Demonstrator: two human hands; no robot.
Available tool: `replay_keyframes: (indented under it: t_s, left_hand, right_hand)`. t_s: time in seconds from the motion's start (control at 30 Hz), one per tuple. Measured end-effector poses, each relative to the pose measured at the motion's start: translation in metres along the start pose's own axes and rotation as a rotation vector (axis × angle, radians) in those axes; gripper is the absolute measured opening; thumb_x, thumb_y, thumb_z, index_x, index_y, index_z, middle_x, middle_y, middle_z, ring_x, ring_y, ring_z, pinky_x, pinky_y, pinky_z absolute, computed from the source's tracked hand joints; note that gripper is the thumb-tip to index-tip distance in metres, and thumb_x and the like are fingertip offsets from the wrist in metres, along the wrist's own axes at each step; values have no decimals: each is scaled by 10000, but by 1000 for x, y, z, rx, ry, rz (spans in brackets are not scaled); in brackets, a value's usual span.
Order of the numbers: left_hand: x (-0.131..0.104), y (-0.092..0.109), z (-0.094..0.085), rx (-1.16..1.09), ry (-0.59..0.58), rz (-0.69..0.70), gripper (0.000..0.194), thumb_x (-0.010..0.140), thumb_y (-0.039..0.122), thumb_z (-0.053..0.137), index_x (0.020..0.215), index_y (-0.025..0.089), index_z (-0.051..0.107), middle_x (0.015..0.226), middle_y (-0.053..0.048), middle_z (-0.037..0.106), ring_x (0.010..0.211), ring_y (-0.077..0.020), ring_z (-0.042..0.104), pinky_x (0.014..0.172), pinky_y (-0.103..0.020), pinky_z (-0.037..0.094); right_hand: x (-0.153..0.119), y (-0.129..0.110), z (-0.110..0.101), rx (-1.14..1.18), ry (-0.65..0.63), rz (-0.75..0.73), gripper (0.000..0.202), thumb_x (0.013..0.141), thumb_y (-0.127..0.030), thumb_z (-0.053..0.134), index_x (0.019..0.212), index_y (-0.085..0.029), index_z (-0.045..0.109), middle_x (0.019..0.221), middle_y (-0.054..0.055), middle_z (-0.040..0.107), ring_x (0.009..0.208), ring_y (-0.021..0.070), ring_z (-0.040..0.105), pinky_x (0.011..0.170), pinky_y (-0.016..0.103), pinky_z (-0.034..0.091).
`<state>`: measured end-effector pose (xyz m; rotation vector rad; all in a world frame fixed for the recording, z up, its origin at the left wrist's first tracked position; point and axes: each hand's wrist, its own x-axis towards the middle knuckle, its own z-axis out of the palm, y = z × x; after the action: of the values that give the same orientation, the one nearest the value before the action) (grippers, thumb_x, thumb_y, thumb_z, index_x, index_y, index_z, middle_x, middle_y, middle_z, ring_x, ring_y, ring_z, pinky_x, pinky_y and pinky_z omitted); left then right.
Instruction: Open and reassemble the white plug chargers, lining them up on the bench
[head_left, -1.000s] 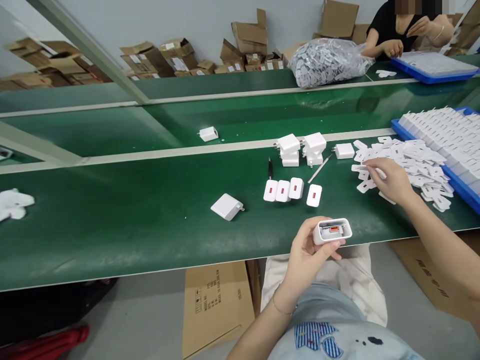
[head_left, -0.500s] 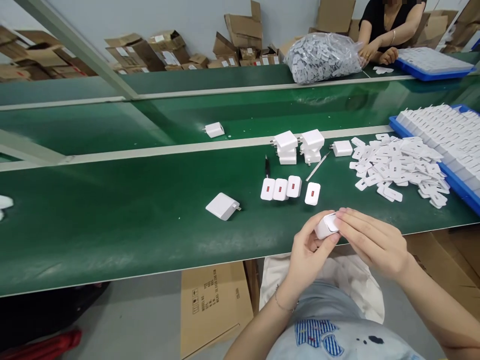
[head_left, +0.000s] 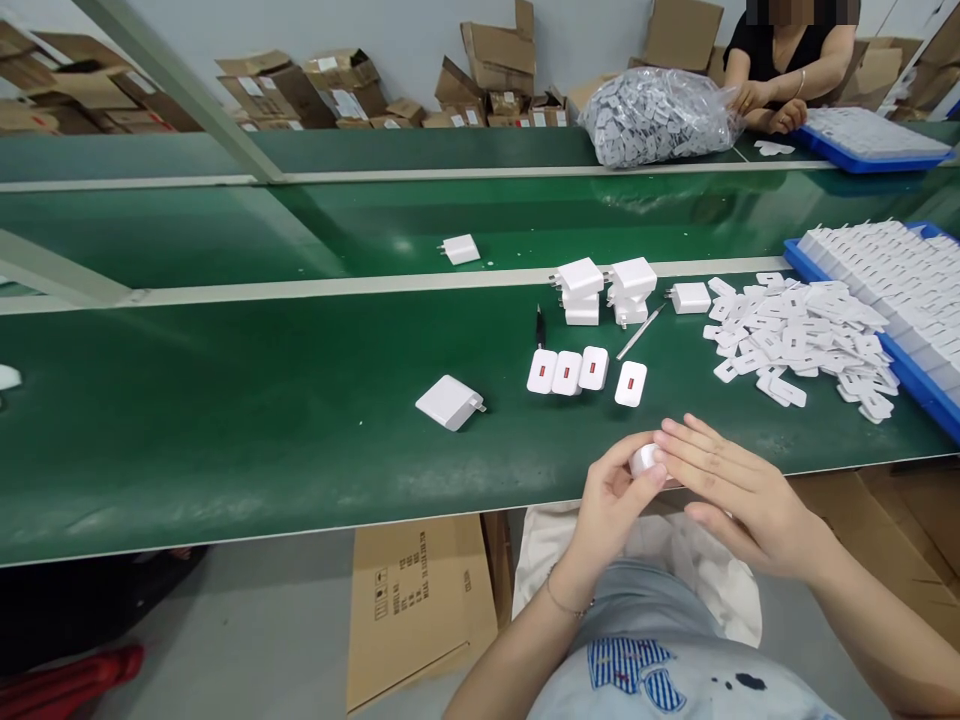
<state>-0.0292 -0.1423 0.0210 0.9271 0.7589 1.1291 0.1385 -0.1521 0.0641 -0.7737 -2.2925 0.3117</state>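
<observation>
My left hand (head_left: 616,492) is wrapped around a white charger (head_left: 643,460) above the front edge of the green bench. Flat against the charger's end lies my right hand (head_left: 739,492), its fingers stretched out and its thumb apart, covering most of that face. Beyond my hands, several white chargers with red USB ports (head_left: 566,373) stand with their port ends up. Behind these are stacked chargers (head_left: 581,277). A pile of small white cover plates (head_left: 795,335) spreads to the right. One more charger (head_left: 450,402) lies on the bench to the left.
A blue tray (head_left: 919,372) full of white chargers borders the plates. A black pen-like tool (head_left: 539,327) and a silver one (head_left: 640,332) lie near the stacks. Another charger (head_left: 460,249) rests on the green strip behind. Across it, a person (head_left: 787,70) works beside a plastic bag (head_left: 660,117) of plates.
My right hand has shifted left over the charger's end, its thumb now spread away, hiding the face. The lone charger on the green strip behind has moved right.
</observation>
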Motion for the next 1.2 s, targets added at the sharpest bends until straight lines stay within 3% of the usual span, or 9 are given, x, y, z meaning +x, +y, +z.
replay_keyframes:
  t_s: [0.1, 0.17, 0.23, 0.47, 0.53, 0.63, 0.73, 1.0, 1.2]
  left_hand:
    - [0, 1, -2, -5, -35, 47, 398, 785, 480, 687, 1064, 196, 692, 1110, -100, 679, 1013, -246, 635, 886, -381, 551]
    - [0, 3, -3, 45, -90, 134, 359, 817, 459, 657, 1073, 210, 693, 1155, -101, 662, 1081, -257, 610, 932, -385, 525]
    - [0, 5, -4, 116, -147, 223, 315, 847, 423, 628, 1086, 227, 688, 1177, -100, 643, 1127, -265, 587, 952, -387, 510]
    - [-3, 10, -7, 439, -249, 405, 316, 882, 272, 572, 1193, 277, 625, 1348, -100, 498, 1280, -285, 472, 988, -411, 477]
    - [-4, 10, -6, 470, -267, 402, 407, 873, 270, 586, 1278, 292, 555, 1436, -101, 407, 1332, -300, 409, 1009, -422, 460]
    - [-5, 10, -2, 467, -144, 350, 555, 838, 299, 648, 1357, 290, 453, 1475, -117, 318, 1347, -308, 369, 1028, -425, 446]
    - [-3, 14, 2, 394, -45, 277, 525, 808, 335, 694, 1298, 270, 515, 1310, -109, 439, 1228, -267, 478, 1000, -387, 470]
    - [1, 30, 8, 88, -106, 81, 530, 706, 393, 796, 1187, 247, 628, 1180, -80, 615, 1070, -237, 599, 903, -327, 523]
    - [-1, 21, 9, 60, -100, 286, 570, 643, 452, 828, 1140, 231, 657, 1043, -74, 636, 980, -235, 598, 868, -340, 511]
  right_hand:
    - [-2, 1, -3, 289, 55, 328, 532, 965, -215, 453, 1481, -291, 350, 1435, 77, 484, 1331, 233, 450, 1073, 444, 442]
    - [-5, 6, -4, 449, 116, 544, 484, 957, -263, 487, 1433, -313, 424, 1358, 84, 561, 1222, 221, 567, 952, 368, 549]
    - [-7, 12, -6, 571, 84, 634, 408, 939, -308, 528, 1346, -321, 531, 1258, 75, 621, 1116, 206, 633, 862, 314, 587]
    - [-4, 14, -7, 735, -26, 615, 372, 870, -335, 637, 1241, -322, 624, 1289, 70, 589, 1096, 201, 625, 868, 315, 571]
    - [-3, 12, -5, 721, 16, 628, 361, 839, -314, 676, 1198, -297, 650, 1237, 79, 618, 1054, 203, 639, 831, 310, 582]
    - [-3, 9, -5, 666, 141, 592, 347, 821, -312, 695, 1166, -285, 666, 1185, 85, 632, 1042, 216, 641, 808, 304, 588]
    - [-2, 5, -8, 465, 215, 530, 391, 803, -284, 716, 1188, -320, 657, 1171, 72, 621, 1078, 220, 618, 822, 296, 580]
    - [2, -1, -2, 203, 284, 241, 465, 893, -313, 601, 1352, -345, 538, 1219, 100, 549, 1103, 265, 557, 842, 403, 543]
    - [6, -10, 2, 175, 286, 154, 405, 941, -383, 494, 1335, -308, 550, 1117, 113, 499, 1026, 250, 525, 764, 393, 528]
